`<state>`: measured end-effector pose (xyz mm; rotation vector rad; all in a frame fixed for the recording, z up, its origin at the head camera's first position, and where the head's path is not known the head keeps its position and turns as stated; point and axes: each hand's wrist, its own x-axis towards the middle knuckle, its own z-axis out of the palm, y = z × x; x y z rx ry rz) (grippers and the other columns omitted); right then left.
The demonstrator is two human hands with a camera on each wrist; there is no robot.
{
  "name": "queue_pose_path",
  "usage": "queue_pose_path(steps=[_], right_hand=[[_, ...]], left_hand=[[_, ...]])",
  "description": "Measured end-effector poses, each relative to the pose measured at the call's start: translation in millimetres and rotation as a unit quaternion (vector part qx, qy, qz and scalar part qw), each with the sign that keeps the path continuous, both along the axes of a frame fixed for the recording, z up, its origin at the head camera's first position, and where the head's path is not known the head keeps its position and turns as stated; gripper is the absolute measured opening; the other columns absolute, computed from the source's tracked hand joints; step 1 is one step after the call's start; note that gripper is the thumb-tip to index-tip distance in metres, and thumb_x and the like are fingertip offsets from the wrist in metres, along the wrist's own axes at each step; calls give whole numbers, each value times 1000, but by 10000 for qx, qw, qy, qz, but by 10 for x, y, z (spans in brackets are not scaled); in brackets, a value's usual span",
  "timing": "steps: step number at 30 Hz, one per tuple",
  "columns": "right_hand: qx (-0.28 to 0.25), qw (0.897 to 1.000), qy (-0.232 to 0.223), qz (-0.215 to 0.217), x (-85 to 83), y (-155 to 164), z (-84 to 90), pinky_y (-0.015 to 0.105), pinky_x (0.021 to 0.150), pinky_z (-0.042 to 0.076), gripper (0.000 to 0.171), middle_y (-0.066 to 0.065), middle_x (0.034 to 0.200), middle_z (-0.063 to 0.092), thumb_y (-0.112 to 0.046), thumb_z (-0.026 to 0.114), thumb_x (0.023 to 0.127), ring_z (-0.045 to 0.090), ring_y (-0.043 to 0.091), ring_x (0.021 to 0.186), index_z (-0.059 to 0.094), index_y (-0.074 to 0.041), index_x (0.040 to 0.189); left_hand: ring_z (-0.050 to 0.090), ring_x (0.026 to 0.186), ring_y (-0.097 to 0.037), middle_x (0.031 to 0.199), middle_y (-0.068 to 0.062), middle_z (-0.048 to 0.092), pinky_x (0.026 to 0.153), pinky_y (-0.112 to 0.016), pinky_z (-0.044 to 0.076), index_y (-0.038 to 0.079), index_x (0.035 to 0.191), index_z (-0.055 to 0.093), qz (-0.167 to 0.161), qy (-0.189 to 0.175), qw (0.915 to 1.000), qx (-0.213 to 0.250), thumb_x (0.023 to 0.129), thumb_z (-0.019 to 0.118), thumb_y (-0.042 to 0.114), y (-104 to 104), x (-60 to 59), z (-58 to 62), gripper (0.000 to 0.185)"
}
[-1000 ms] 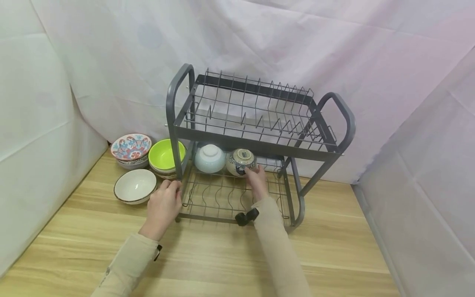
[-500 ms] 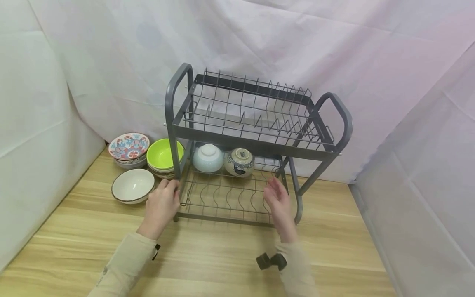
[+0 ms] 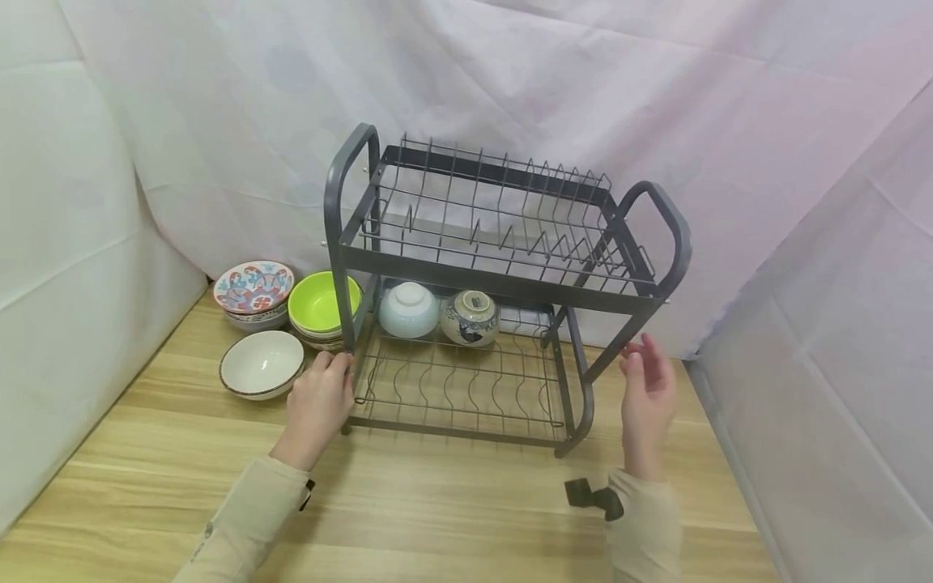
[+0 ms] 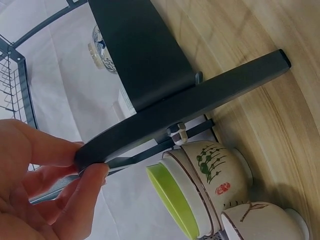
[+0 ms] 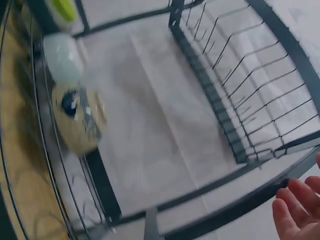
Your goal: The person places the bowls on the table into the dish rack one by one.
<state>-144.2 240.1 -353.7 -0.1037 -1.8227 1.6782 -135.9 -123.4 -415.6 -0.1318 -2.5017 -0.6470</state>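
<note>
A dark grey two-tier dish rack (image 3: 503, 282) stands in the middle of the table. My left hand (image 3: 317, 409) grips its left front post, thumb and fingers pinching the metal bar (image 4: 145, 130) in the left wrist view. Beside the right front post is my right hand (image 3: 647, 409), fingers loosely bent and holding nothing; the fingertips (image 5: 295, 200) come right up to the bar in the right wrist view. On the lower tier, a pale blue bowl (image 3: 408, 314) and a blue-patterned beige bowl (image 3: 470, 322) sit upside down side by side at the back left.
Left of the rack, a stack topped by a lime green bowl (image 3: 317, 304) stands close to its post. Another stack has a red-and-blue patterned bowl (image 3: 253, 285) on top. A white bowl with a brown rim (image 3: 262, 362) lies in front. White cloth (image 3: 219, 121) encloses the table.
My right hand has let go of the beige patterned bowl, drawn out of the lower tier and moved right to the rack's right front post. The left hand has stayed on its post.
</note>
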Motion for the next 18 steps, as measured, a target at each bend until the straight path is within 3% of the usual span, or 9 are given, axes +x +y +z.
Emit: queue_pose_path(steps=[3, 6, 11, 14, 18], right_hand=[[740, 9959, -325, -401, -122, 83, 14, 18, 84, 45, 33, -14, 96, 56, -12, 50, 92, 54, 3, 93, 53, 2, 122], [1105, 9918, -521, -376, -216, 131, -11, 18, 84, 47, 33, -17, 94, 54, -17, 50, 93, 54, -1, 92, 55, 3, 119], [480, 9974, -436, 315, -279, 197, -63, 17, 77, 50, 27, -5, 91, 58, -17, 51, 92, 59, 6, 87, 55, 1, 113], [36, 9953, -309, 919, -296, 250, -80, 20, 77, 51, 22, 5, 93, 58, -16, 50, 92, 60, 11, 87, 56, -4, 110], [-124, 9917, -229, 1256, -320, 284, -87, 22, 76, 52, 21, 4, 91, 58, -16, 50, 92, 60, 11, 85, 55, -4, 108]], left_hand=[[59, 59, -34, 83, -22, 60, 44, -42, 50, -5, 91, 63, 0, -51, 10000, 11, 74, 65, -4, 8, -3, 0, 17], [59, 59, -33, 82, -20, 59, 43, -42, 50, -3, 90, 63, 26, -106, 9999, 4, 75, 65, -2, 5, -7, -3, 16], [58, 57, -32, 80, -18, 59, 42, -41, 49, -2, 88, 63, 22, -145, 9999, -25, 75, 65, -1, -3, -10, -6, 13], [58, 57, -31, 80, -18, 58, 42, -41, 49, -3, 88, 62, -2, -145, 9999, -31, 75, 65, -1, -8, -11, -8, 13], [58, 58, -32, 80, -18, 59, 43, -40, 50, -3, 89, 62, -22, -106, 9999, -71, 75, 65, -1, -15, -19, -12, 14]])
